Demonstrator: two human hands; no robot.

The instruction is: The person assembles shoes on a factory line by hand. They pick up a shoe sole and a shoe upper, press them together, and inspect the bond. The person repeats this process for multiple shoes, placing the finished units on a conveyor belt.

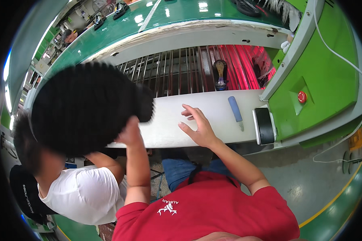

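Close to the camera, a large black shoe sole with a ridged edge fills the left of the picture, blurred by motion. My left hand grips its lower right edge; most of the fingers are hidden behind it. Above the white worktop, my right hand is open and holds nothing, its fingers spread and slightly bent. A knife with a blue handle lies on the worktop to the right of this hand, its short blade toward me.
Beyond the worktop runs a roller conveyor, red-lit at right, with a shoe part on it. A green machine panel with a red button stands right. Shoes rest on the far green belt. A person in white sits close left.
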